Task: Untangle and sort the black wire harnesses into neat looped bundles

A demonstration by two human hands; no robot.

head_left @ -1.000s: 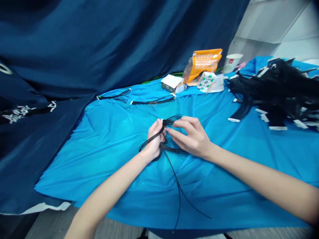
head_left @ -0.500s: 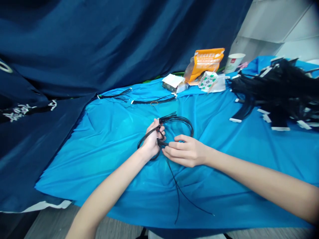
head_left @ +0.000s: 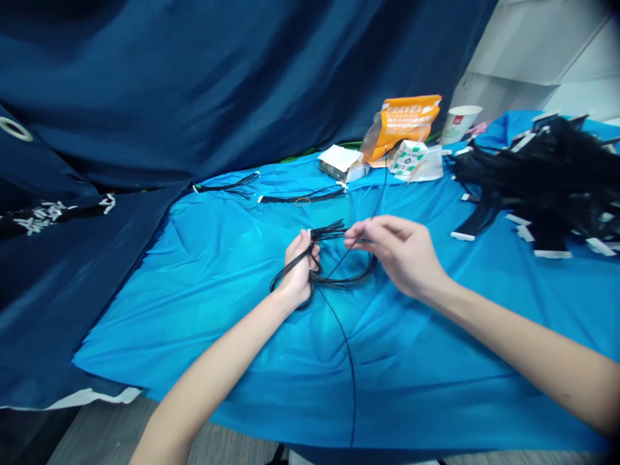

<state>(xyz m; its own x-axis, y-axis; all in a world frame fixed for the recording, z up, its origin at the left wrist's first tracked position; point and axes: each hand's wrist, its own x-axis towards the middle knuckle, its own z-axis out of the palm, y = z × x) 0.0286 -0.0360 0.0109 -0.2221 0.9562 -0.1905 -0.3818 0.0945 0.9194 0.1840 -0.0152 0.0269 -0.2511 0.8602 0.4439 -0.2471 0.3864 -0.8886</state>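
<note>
My left hand [head_left: 296,265] is closed around a looped bundle of thin black cables [head_left: 343,282], with a white connector showing at its fingertips. The cables' loose ends fan out to the right above the loop. To the right, my right hand [head_left: 394,248] pinches a single black wire [head_left: 343,259] between thumb and fingers; the wire runs from the bundle up through the pinch, its free end standing above. Another loose wire [head_left: 349,349] hangs from the bundle toward the front edge of the blue cloth.
On the blue cloth [head_left: 217,336], two small cable bundles [head_left: 305,196] lie at the back. Behind them stand a small box [head_left: 341,163], an orange pouch [head_left: 407,126], a green-and-white packet [head_left: 409,160] and a paper cup [head_left: 459,124]. A heap of black cables [head_left: 547,174] with white connectors fills the right.
My right hand has moved up and right from beside the left hand, drawing one wire upward. One of the two wires hanging in front has gone from there. My left hand keeps its hold.
</note>
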